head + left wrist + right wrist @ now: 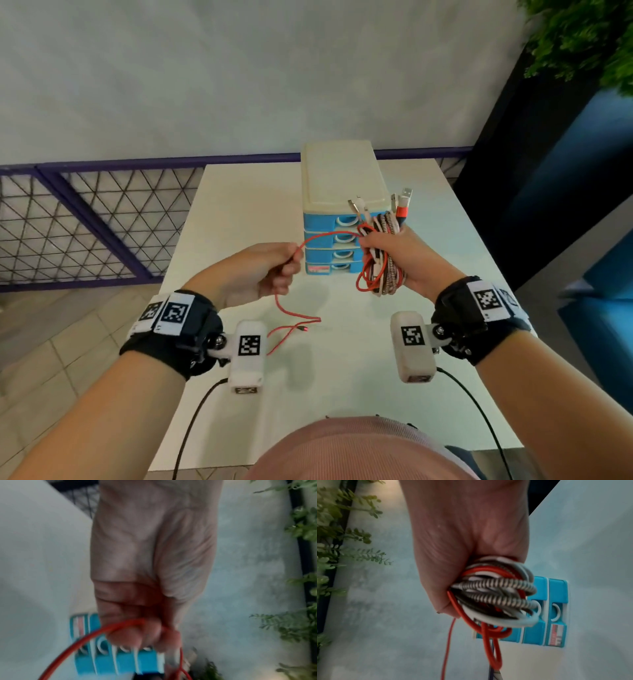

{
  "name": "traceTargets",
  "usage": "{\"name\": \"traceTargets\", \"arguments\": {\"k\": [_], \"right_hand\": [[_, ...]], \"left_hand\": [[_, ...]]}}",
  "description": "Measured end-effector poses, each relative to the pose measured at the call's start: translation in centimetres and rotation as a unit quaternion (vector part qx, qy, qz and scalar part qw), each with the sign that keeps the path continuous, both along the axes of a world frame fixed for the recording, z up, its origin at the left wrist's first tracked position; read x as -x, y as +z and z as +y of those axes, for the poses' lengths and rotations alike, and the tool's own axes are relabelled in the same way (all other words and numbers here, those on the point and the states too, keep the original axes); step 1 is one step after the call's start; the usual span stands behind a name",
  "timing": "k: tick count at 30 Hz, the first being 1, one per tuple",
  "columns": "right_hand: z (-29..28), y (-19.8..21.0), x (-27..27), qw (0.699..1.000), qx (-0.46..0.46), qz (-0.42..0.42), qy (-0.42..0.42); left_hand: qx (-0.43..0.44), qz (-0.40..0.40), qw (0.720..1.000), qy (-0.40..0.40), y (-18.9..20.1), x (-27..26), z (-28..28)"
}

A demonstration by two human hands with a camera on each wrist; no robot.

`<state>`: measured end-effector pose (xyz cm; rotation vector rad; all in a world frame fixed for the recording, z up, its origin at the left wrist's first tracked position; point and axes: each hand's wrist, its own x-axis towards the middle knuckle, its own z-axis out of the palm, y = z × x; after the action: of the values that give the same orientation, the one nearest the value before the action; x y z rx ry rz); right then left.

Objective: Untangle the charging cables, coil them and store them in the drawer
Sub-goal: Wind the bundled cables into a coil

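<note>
The right hand (400,255) gripped the coiled cables (382,253); at its nine o'clock, left hand (260,270) fingers pinched the red cable (329,234).

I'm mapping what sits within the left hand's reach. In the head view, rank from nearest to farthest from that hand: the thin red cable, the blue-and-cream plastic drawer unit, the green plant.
1. Thin red cable: pinched in the left hand itself.
2. Blue-and-cream plastic drawer unit: just beyond and right of the hand, on the white table.
3. Green plant: far upper right, off the table.
</note>
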<state>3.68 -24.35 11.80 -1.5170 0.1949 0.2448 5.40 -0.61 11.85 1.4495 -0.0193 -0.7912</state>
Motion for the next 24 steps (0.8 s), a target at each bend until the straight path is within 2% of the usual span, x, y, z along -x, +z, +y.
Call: {"name": "traceTargets", "arguments": {"k": [5, 12, 13, 16, 18, 20, 22, 24], "right_hand": [[1.9, -0.9, -0.1, 0.999, -0.018, -0.027, -0.023], [2.8, -0.8, -0.1, 0.990, -0.140, -0.018, 0.011], [2.9, -0.8, -0.1, 0.989, -0.141, -0.020, 0.027], [3.2, -1.3, -0.2, 0.996, -0.072, -0.035, 0.049], [3.5, -1.6, -0.4, 0.999, -0.028, -0.028, 0.028], [3.5, -1.7, -0.4, 1.000, -0.023, -0.021, 0.002], [3.1, -1.4, -0.7, 0.998, -0.051, -0.033, -0.032], [2.5, -0.9, -1.1, 0.990, -0.104, -0.051, -0.085]], "left_hand": [[0.042, 0.024, 0.998, -0.049, 1.8, 1.7, -3.2], [-0.013, 0.012, 0.999, -0.029, 1.9, 2.7, -5.7], [-0.025, 0.008, 0.999, -0.025, 1.9, 2.7, -5.8], [-0.063, -0.008, 0.998, -0.025, 1.9, 2.5, -5.9], [-0.088, -0.022, 0.995, -0.039, 1.8, 2.4, -5.6], [-0.078, -0.024, 0.995, -0.061, 1.7, 2.4, -5.2], [-0.049, -0.008, 0.996, -0.075, 1.6, 2.3, -4.5], [-0.051, -0.001, 0.989, -0.137, 1.1, 2.4, -3.5]]}}
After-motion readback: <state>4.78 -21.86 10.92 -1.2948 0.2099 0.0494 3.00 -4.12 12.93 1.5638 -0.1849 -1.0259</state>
